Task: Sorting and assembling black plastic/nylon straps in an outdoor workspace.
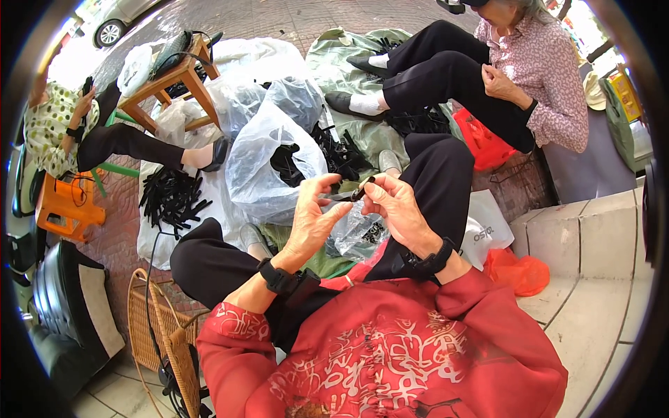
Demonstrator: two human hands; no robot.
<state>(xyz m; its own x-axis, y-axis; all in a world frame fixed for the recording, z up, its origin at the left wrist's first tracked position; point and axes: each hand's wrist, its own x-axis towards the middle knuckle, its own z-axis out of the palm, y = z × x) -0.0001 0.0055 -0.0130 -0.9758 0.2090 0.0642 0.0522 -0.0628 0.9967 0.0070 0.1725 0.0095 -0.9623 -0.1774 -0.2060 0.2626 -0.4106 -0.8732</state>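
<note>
Right hand (398, 209) and left hand (313, 217) are held close, seemingly for steadiness: between them a black piece (358, 191) is pinched by the right; the left's hold cannot be told. A plastic bag (244, 171) is set ahead, apparently within reach.

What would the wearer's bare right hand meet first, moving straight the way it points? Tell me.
Most likely the bare left hand, just across from the right hand and its small, narrow black piece; depth is unclear.
</note>
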